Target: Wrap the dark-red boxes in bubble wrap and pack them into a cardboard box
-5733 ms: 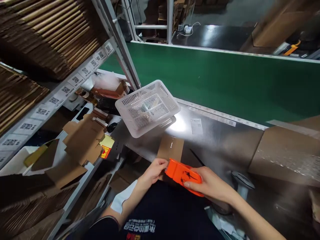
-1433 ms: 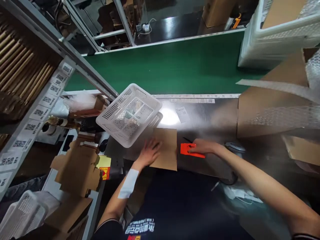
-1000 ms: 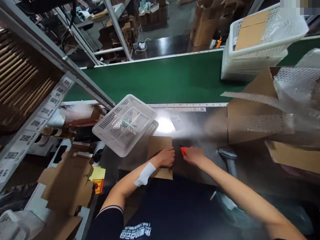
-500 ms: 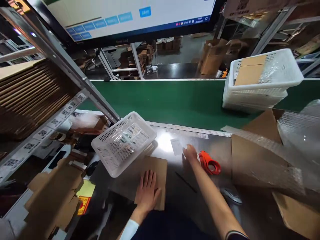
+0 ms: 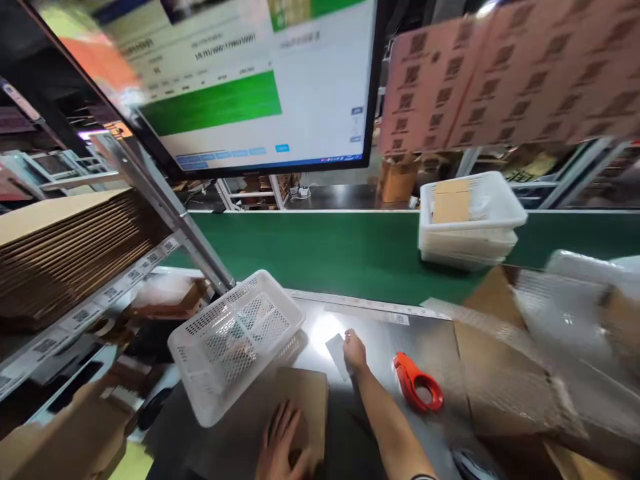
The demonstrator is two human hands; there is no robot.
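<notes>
My left hand [image 5: 284,445] lies with fingers extended on a flat brown cardboard box [image 5: 307,393] at the near edge of the metal table. The lower part of that hand is cut off by the frame. Pinched in my right hand [image 5: 355,351] is a small pale paper slip [image 5: 338,355], held by its right edge close to the tabletop. A red tape dispenser [image 5: 419,383] rests on the table to the right of my right forearm. Left of the box, a white perforated plastic basket [image 5: 235,347] sits tilted at an angle.
A green conveyor belt [image 5: 320,247] runs behind the table, carrying stacked white baskets [image 5: 467,220]. Overhead hangs a monitor [image 5: 320,87]. Flattened cartons [image 5: 85,240] fill the left shelf. Bubble wrap and an opened carton [image 5: 495,373] stand right; a dark computer mouse [image 5: 473,463] is nearby.
The view has tipped upward, showing more of the monitor. My right hand has drawn left, away from the tape dispenser, and the paper slip has turned and come up at its edge.
</notes>
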